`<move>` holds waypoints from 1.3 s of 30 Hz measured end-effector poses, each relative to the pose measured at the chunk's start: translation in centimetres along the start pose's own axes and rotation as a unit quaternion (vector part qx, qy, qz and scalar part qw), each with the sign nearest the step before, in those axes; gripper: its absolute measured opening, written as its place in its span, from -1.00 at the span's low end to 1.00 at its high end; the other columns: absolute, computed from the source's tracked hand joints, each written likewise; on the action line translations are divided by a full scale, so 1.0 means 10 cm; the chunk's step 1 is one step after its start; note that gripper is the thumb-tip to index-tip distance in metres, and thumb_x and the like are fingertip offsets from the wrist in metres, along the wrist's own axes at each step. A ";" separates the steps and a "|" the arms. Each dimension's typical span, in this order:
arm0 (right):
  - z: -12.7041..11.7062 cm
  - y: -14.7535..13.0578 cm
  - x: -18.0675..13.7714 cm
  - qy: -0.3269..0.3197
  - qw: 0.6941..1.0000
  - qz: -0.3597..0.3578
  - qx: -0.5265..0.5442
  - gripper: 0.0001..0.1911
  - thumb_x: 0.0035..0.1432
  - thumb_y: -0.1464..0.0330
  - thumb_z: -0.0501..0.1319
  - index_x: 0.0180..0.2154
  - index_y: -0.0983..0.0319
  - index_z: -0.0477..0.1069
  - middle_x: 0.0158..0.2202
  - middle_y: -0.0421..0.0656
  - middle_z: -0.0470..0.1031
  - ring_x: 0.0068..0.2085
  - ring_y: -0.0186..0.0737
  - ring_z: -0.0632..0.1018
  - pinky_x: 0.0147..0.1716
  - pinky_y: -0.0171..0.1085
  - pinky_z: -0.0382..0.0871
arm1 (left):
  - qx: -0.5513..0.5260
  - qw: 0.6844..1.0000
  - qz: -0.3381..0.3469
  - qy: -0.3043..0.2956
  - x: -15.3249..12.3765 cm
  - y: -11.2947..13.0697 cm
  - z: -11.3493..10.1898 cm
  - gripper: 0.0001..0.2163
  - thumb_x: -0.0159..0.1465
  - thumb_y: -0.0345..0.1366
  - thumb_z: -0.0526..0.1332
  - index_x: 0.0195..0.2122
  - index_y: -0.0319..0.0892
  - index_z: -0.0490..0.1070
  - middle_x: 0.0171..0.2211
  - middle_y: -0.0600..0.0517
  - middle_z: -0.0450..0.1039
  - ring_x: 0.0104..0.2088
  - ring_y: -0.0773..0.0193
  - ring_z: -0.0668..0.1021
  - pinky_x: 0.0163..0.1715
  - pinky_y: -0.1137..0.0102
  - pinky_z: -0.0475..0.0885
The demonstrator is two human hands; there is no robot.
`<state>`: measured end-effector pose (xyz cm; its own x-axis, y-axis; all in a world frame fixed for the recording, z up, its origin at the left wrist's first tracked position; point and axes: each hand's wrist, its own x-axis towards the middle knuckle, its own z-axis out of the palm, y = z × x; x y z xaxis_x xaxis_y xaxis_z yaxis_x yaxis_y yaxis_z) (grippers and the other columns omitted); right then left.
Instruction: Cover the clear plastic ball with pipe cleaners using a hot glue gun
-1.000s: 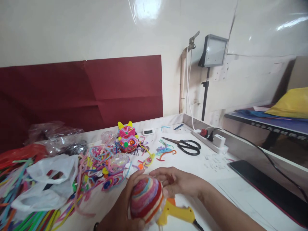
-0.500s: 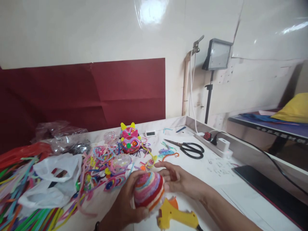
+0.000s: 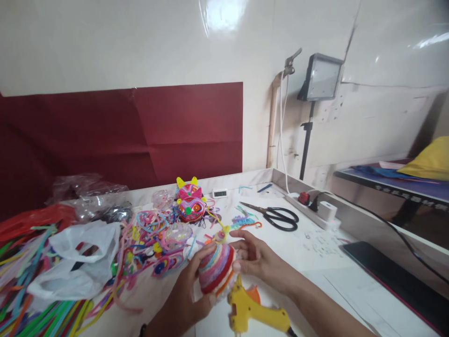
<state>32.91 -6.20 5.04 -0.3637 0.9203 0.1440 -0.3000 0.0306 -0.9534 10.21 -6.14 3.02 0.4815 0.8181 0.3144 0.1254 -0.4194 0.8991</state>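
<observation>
A dome wrapped in striped pipe cleaners (image 3: 216, 267), in red, pink, orange and purple bands, is held just above the white table (image 3: 315, 262). My left hand (image 3: 185, 295) grips it from the left and below, fingers curled round it. My right hand (image 3: 257, 260) presses its right side, thumb and fingers closed against the stripes. A yellow glue gun (image 3: 256, 311) lies on the table right below the dome, near my right wrist.
Loose pipe cleaners (image 3: 150, 238) and a white plastic bag (image 3: 77, 262) crowd the left side. A finished pink and yellow figure (image 3: 189, 201) stands behind them. Black scissors (image 3: 277, 215), a power strip (image 3: 315, 208), a lamp stand (image 3: 308, 121) and a dark tablet (image 3: 396, 276) lie to the right.
The dome has turned in my hands and sits slightly higher and farther from me. More of the glue gun shows below it. My view has shifted a little to the left.
</observation>
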 end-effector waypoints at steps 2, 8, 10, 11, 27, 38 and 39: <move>0.04 0.05 -0.01 0.008 1.000 -0.004 -0.022 -0.26 -0.13 0.14 0.51 0.03 0.12 0.23 -0.12 -0.15 0.40 -0.24 -0.26 0.52 -0.19 -0.18 0.40 | 0.024 0.999 -0.009 0.032 -0.02 0.02 0.04 -0.45 0.14 -0.31 0.27 0.18 -0.04 0.24 0.23 -0.09 0.30 0.25 -0.03 0.32 0.20 0.12 0.29; 0.13 0.22 -0.03 0.029 0.993 -0.021 -0.109 -0.26 -0.13 0.09 0.49 0.02 0.11 0.22 -0.12 -0.14 0.43 -0.31 -0.26 0.50 -0.32 -0.25 0.41 | 0.063 0.994 -0.044 0.084 0.01 0.09 0.14 -0.56 0.12 -0.27 0.26 0.05 -0.11 0.29 -0.04 -0.06 0.47 -0.09 0.06 0.55 -0.08 0.23 0.47; 0.14 0.22 -0.04 0.025 0.990 -0.026 -0.138 -0.29 -0.10 0.10 0.48 0.02 0.11 0.22 -0.13 -0.15 0.46 -0.33 -0.28 0.49 -0.33 -0.26 0.41 | 0.070 0.993 -0.042 0.087 0.03 0.09 0.14 -0.57 0.09 -0.30 0.26 0.01 -0.12 0.30 -0.06 -0.05 0.47 -0.09 0.07 0.55 -0.08 0.26 0.47; 0.15 0.21 -0.05 0.021 0.987 -0.027 -0.155 -0.30 -0.09 0.11 0.47 0.02 0.12 0.22 -0.15 -0.16 0.46 -0.34 -0.28 0.48 -0.34 -0.27 0.40 | 0.071 0.993 -0.039 0.089 0.04 0.09 0.14 -0.57 0.07 -0.32 0.25 0.01 -0.13 0.30 -0.06 -0.06 0.47 -0.08 0.06 0.55 -0.08 0.26 0.47; 0.15 0.02 -0.12 -0.029 0.970 -0.023 -0.240 -0.48 0.06 0.18 0.37 0.00 0.16 0.26 -0.22 -0.19 0.48 -0.40 -0.31 0.40 -0.45 -0.34 0.27 | 0.115 0.990 -0.020 0.084 0.03 0.04 0.18 -0.53 0.03 -0.30 0.26 0.02 -0.10 0.34 -0.05 -0.08 0.48 -0.10 -0.01 0.56 -0.10 0.17 0.50; 0.11 -0.13 -0.16 0.009 0.832 -0.124 -0.540 -0.70 0.12 0.46 0.31 -0.07 0.22 0.44 -0.22 -0.10 0.55 -0.22 -0.12 0.53 -0.21 -0.19 0.38 | 0.200 0.970 -0.001 0.139 0.07 -0.04 0.06 -0.51 -0.03 -0.37 0.23 -0.01 -0.11 0.34 -0.01 -0.09 0.49 0.03 -0.04 0.51 0.04 0.10 0.42; 0.09 -0.13 -0.16 0.019 0.805 -0.169 -0.568 -0.77 0.16 0.48 0.27 -0.10 0.24 0.45 -0.25 -0.09 0.56 -0.23 -0.09 0.52 -0.21 -0.15 0.37 | 0.208 0.968 -0.007 0.144 0.08 -0.04 0.05 -0.52 -0.03 -0.37 0.23 -0.02 -0.11 0.35 -0.02 -0.10 0.49 0.03 -0.06 0.51 0.05 0.08 0.40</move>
<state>33.03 -8.05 6.28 -0.3968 0.7956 0.4579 0.6330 0.5984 -0.4912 10.96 -5.49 2.77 0.2239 0.8753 0.4285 0.4968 -0.4808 0.7225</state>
